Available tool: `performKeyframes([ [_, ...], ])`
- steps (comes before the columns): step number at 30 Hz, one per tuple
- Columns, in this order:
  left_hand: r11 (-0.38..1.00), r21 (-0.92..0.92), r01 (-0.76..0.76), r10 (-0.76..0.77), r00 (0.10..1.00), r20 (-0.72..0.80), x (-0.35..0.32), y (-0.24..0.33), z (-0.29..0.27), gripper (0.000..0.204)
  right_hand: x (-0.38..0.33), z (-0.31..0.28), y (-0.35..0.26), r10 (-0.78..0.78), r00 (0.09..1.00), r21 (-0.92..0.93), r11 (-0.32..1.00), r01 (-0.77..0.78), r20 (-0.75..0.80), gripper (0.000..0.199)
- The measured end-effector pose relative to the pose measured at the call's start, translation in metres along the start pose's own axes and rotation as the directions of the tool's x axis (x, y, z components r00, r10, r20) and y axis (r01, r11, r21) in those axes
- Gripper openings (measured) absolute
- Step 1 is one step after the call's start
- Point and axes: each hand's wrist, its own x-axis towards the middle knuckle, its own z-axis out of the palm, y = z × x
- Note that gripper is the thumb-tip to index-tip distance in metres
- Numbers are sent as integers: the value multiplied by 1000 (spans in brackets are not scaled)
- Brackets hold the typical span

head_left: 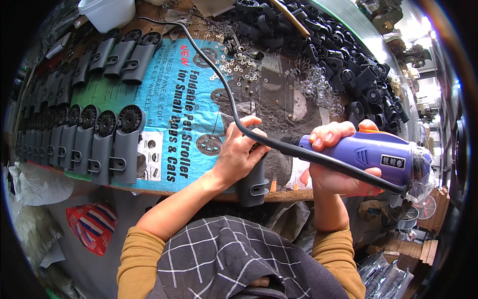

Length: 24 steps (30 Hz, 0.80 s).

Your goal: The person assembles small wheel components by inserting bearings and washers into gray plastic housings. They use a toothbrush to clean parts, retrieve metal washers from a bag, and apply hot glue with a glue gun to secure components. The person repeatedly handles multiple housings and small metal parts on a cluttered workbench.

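My left hand (233, 158) is closed around the upper end of a dark grey plastic bracket (253, 185), whose lower end with a loop-shaped tab hangs over the table's near edge. The fingers hide the bracket's top. My right hand (326, 174) grips a purple electric screwdriver (356, 152), held level with its black nose pointing left, toward the bracket. Whether its tip touches the bracket cannot be seen. A black cable (226, 82) runs from the tool's rear, passes in front of its body and over my left fingers, then goes to the far left.
Rows of finished-looking grey brackets with round black ends (107, 142) stand on the left. Loose nuts (239, 65) and metal springs (318, 84) are scattered mid-table. Black plastic parts (368, 82) pile up at the far right. A white tub (107, 15) sits far left; printed blue cardboard (164, 99) covers the table.
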Motion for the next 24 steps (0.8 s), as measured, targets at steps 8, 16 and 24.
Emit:
performKeyframes([
  [8,1000,20,2,-2,1000,-21,1,2,1,20,0,6,1,42,999,-44,998,-42,-6,84],
  [16,1000,-19,2,-2,1000,24,1,0,-3,24,-6,23,2,9,994,-199,980,13,110,88],
  [24,998,-39,45,-44,999,13,2,2,-4,24,-13,38,2,110,992,-276,953,-122,-57,86],
])
